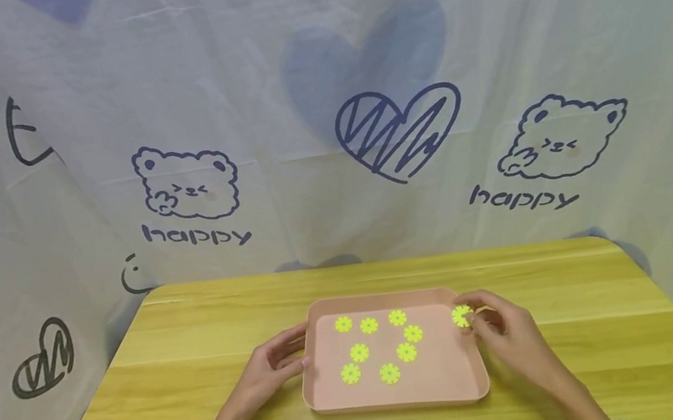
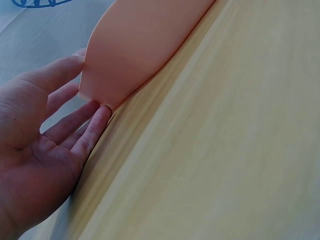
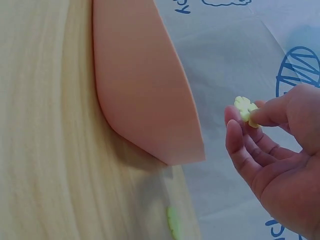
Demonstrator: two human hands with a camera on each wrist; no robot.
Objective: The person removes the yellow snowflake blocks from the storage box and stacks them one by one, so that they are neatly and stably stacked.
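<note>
A pink tray (image 1: 444,381) rests on the wooden table with several yellow, notched snowflake building discs (image 1: 390,374) spread over its floor. My right hand (image 1: 508,329) is at the tray's right rim and pinches one more snowflake building disc (image 3: 243,107) between thumb and fingertips. In the right wrist view this disc is held up in the air beyond the tray's outer wall (image 3: 145,80). On the left, my left hand (image 2: 45,135) touches the tray's outer wall with its fingers spread along the side and lower edge.
Another yellow-green disc (image 3: 173,222) lies on the table outside the tray, near its far right corner. Wooden tabletop (image 1: 204,372) surrounds the tray. Behind and to the left hangs a pale cloth (image 1: 283,196) printed with bears, hearts and lettering.
</note>
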